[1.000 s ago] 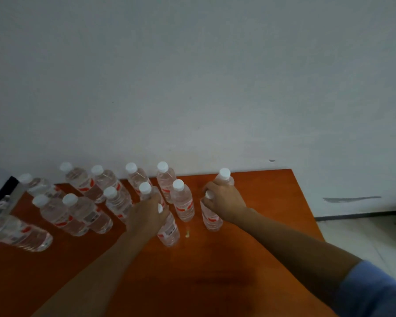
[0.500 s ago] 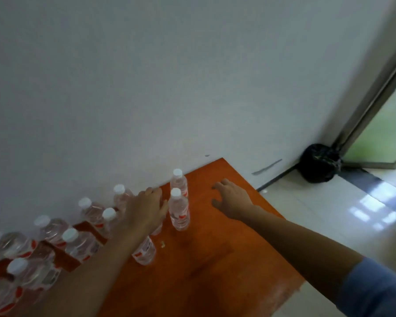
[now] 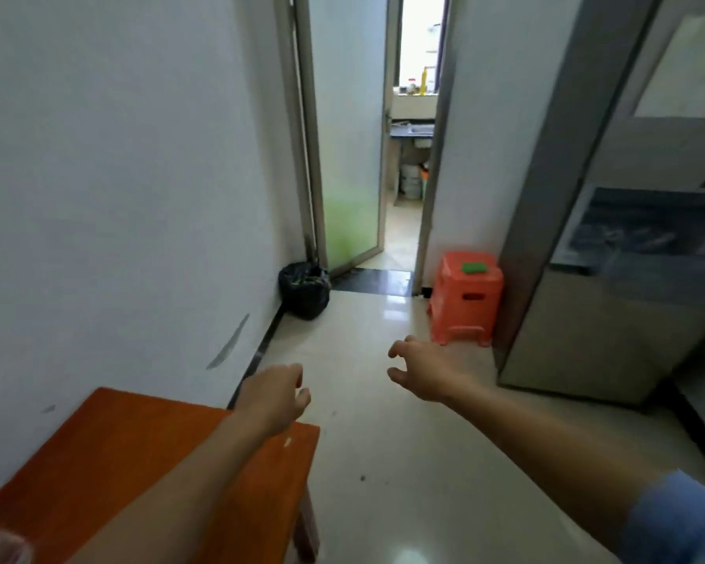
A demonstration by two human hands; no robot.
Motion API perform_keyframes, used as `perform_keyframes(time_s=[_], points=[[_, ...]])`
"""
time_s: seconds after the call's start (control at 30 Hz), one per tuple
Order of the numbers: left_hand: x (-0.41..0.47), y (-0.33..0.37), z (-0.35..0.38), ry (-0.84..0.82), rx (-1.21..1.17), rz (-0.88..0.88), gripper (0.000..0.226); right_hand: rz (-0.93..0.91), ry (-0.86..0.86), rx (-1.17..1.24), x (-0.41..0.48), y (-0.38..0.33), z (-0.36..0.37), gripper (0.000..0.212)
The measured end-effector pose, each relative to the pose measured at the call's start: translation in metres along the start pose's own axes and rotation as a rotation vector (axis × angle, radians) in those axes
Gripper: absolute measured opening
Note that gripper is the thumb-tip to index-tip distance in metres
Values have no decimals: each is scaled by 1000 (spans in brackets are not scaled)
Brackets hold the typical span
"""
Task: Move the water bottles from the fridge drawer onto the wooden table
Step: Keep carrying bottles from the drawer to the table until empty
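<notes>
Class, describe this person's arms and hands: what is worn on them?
The left hand and right hand are bare: no gloves, rings or watch show. A blue sleeve covers the right arm above the elbow; the left forearm is bare.

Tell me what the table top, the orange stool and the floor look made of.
Table top: wood or wood veneer, orange-brown, faint grain, semi-gloss. Orange stool: moulded plastic, uniform colour, cut-out handle slot. Floor: glossy pale tile or stone, judging by its mirror-like reflections; joints not clear.
</notes>
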State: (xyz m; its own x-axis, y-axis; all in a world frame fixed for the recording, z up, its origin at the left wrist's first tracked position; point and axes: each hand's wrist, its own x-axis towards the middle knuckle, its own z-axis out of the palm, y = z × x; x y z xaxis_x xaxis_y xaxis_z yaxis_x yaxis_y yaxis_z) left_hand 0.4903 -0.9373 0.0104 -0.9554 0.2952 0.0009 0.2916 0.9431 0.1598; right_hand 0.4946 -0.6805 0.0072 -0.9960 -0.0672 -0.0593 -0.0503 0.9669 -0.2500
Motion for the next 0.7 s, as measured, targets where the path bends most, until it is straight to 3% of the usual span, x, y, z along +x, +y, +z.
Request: perform_keyframes(time_s=[0.33,0.7], points=[[128,314,69,-81,-5,391,26,422,93,24,-78,303,-85,39],[283,514,122,-166,-26,695,19,711,163,138,-77,516,-99,43]])
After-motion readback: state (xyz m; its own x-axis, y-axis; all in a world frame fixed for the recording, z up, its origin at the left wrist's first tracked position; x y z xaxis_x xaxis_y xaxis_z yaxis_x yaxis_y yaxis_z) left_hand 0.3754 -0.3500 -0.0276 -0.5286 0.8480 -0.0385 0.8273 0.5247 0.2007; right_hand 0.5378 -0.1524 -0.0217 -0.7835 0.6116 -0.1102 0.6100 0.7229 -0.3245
